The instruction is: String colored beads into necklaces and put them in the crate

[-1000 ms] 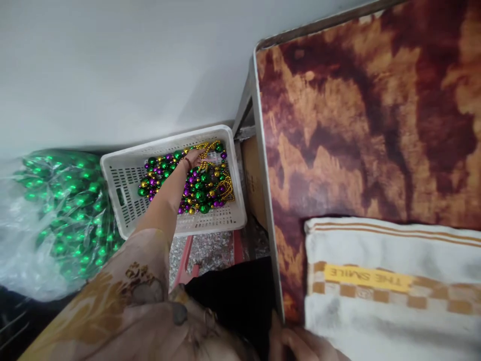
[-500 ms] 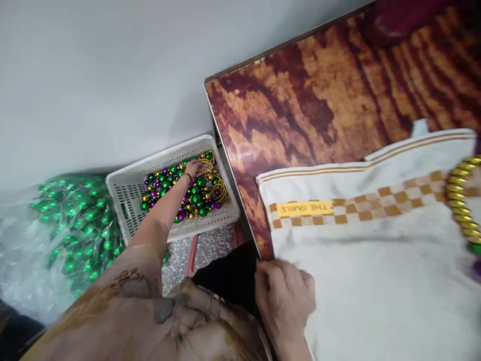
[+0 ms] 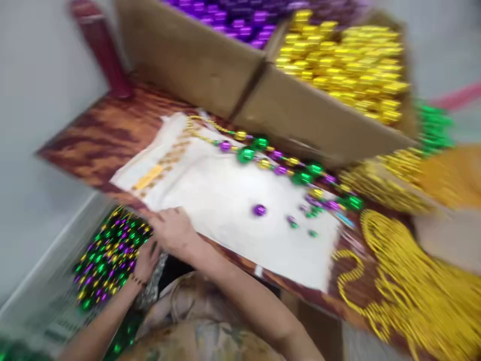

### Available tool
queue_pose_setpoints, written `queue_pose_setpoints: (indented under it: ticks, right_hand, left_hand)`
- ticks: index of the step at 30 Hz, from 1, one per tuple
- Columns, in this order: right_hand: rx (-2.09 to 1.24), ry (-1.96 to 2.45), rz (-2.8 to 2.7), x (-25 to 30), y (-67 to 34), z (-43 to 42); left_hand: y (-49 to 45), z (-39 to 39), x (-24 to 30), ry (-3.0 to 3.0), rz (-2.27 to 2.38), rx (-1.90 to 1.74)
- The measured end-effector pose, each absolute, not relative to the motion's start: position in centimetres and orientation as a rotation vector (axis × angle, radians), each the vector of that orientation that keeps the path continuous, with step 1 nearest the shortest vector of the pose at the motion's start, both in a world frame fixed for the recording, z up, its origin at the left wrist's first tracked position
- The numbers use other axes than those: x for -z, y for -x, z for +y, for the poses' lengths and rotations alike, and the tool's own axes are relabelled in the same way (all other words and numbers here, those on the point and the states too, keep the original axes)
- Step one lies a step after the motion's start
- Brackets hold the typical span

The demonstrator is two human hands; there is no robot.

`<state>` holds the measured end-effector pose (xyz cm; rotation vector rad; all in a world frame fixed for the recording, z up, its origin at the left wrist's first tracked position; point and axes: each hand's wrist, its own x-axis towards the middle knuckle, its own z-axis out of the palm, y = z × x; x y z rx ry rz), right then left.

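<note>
The whole view is smeared by motion. My left hand [image 3: 145, 260] reaches down beside the table to a heap of green, purple and gold beads [image 3: 108, 250] in a white basket [image 3: 41, 301]; its fingers are hidden. My right hand [image 3: 173, 230] lies flat on the near edge of a white towel [image 3: 225, 195] spread on the brown wood-patterned table [image 3: 90, 135]. Along the towel's far side runs a strand of large gold, purple and green beads [image 3: 278, 165]. A loose purple bead [image 3: 259, 210] and a few smaller ones lie on the towel.
Behind the towel stand cardboard boxes, one with purple beads [image 3: 233, 20], one with gold beads [image 3: 345, 55]. Piles of thin yellow bead strands [image 3: 406, 271] cover the table's right side. A dark red cylinder [image 3: 101, 45] stands at the far left corner. Green beads [image 3: 432, 125] are further right.
The view has swung sharply right and up from the basket to the tabletop. My left hand has drawn back to the basket's near side. My right hand stays at the table's edge.
</note>
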<state>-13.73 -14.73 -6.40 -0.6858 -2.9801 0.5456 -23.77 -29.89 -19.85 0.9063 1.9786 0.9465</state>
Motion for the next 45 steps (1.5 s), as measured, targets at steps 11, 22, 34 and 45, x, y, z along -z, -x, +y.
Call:
queue_pose_setpoints:
  ticks: [11,22,34,45]
  right_hand:
    - [-0.375,1.648,-2.276,3.5,-16.5,-15.6]
    - [-0.399,2.323,-1.900,3.6,-30.7,-11.6]
    - [-0.606,2.475,-2.073,3.1,-30.4,-7.9]
    - [-0.623,2.389,-2.253,3.2,-31.1,-16.6]
  left_hand:
    - [13.2,-25.1,11.1,-1.853,1.602,-1.189]
    - [-2.5,-17.0,5.8,-2.149,0.998,-0.965]
    - [-2.9,-14.8,6.5,-2.236,0.963,-0.790]
    - [0.3,-16.3,7.6,-2.167,1.084,-0.764]
